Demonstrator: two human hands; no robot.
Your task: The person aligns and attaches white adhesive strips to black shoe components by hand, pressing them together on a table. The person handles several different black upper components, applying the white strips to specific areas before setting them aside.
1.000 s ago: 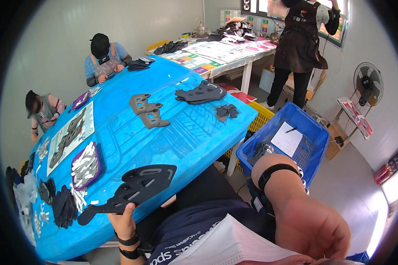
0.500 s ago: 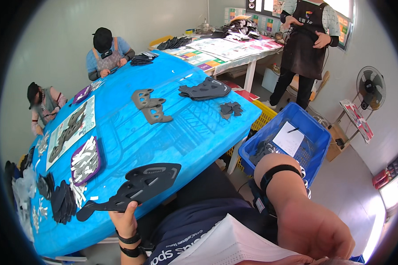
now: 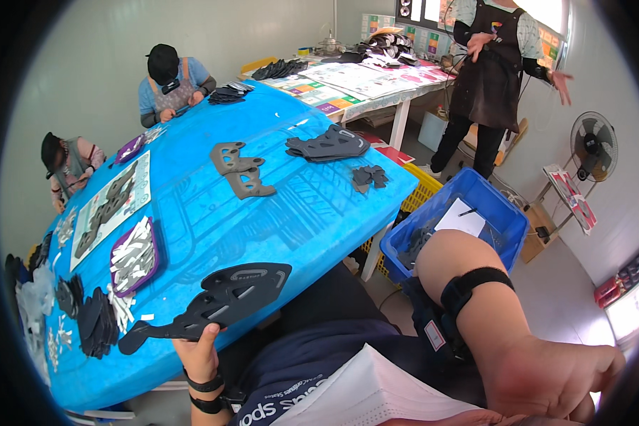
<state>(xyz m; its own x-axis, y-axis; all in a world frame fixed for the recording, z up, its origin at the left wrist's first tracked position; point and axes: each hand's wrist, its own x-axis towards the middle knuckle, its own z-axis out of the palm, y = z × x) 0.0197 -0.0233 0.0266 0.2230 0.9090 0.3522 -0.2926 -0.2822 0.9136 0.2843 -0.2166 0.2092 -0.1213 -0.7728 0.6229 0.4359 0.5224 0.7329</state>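
My left hand (image 3: 197, 349) grips a flat black shoe-upper piece (image 3: 227, 302) with cut-out openings, thumb on top, over the table's near edge. My right hand (image 3: 554, 373) is raised close to the camera at the lower right, away from the table. Its fingers are curled in, and whatever they may hold is hidden. On the blue-covered table (image 3: 192, 206) lie grey-brown upper pieces (image 3: 243, 170), black upper pieces (image 3: 328, 144) and small dark scraps (image 3: 369, 177).
A purple tray (image 3: 135, 257) of white strips sits left, near stacked black pieces (image 3: 98, 323). A blue crate (image 3: 508, 234) holding paper stands right of the table. Two people (image 3: 167, 89) work across the table; another person (image 3: 493, 71) stands by a fan (image 3: 593, 145).
My right hand has moved to the right and slightly down, its forearm swinging with it. The standing person has spread their hands apart. My left hand keeps its hold on the black piece.
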